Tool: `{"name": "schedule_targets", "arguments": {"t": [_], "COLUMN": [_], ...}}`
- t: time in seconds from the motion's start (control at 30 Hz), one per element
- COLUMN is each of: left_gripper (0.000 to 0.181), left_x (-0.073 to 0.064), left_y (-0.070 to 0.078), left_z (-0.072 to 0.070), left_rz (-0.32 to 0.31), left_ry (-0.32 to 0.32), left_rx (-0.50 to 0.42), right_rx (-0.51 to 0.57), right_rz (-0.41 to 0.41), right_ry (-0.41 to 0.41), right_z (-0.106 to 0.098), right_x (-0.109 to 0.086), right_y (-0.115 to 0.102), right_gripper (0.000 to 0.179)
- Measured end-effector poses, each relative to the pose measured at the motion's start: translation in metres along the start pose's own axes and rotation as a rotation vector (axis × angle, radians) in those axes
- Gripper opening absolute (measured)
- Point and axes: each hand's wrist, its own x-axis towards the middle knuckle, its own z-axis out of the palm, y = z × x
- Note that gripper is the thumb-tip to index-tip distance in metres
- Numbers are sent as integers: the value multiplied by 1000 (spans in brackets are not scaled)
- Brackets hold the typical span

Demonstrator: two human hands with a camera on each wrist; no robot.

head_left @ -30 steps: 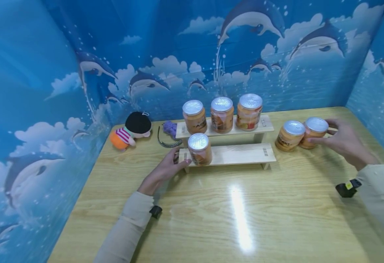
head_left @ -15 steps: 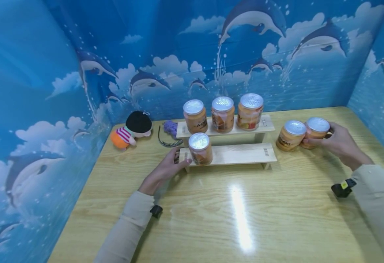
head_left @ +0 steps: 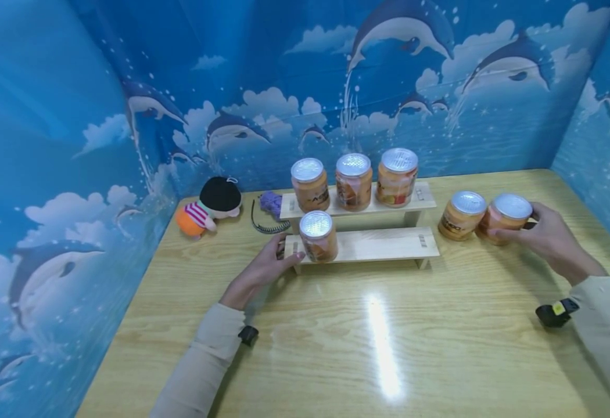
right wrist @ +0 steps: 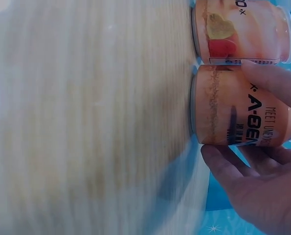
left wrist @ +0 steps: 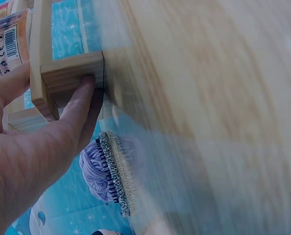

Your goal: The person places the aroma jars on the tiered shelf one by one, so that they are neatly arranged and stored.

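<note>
My right hand grips the rightmost orange can, which has a silver lid. In the right wrist view, the thumb lies on one side of this can and the fingers on the other; it stands upright. Just left of it is another orange can, touching or nearly so. My left hand holds the left end of the low wooden shelf. In the left wrist view, its fingers lie against the shelf's leg. One can stands on that shelf, near my left thumb.
Behind is a higher wooden shelf bearing three cans, the middle one among them. Purple yarn and a dark toothed hairband lie left of the shelves, then a plush doll. A dolphin-print backdrop encloses the table.
My right hand first shifts slightly left at the rightmost can, then moves right and toward me with it. The left hand and the shelves stay where they were.
</note>
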Motion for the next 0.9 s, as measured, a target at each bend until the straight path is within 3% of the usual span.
{"name": "schedule_targets", "arguments": {"t": [0.43,0.9], "left_gripper": [88,87], "left_x": [1,1], "left_y": [-2,-2], "left_z": [-2,-2], "left_rz": [-17,11], "left_ry": [4,-3], "left_rx": [31,29], "right_rx": [-21,-40], "right_rz": [8,-13], "right_ry": [9,-8], "right_z": [4,10], "right_x": [-20,-43], "right_y": [0,-11], "right_gripper": [98,96]}}
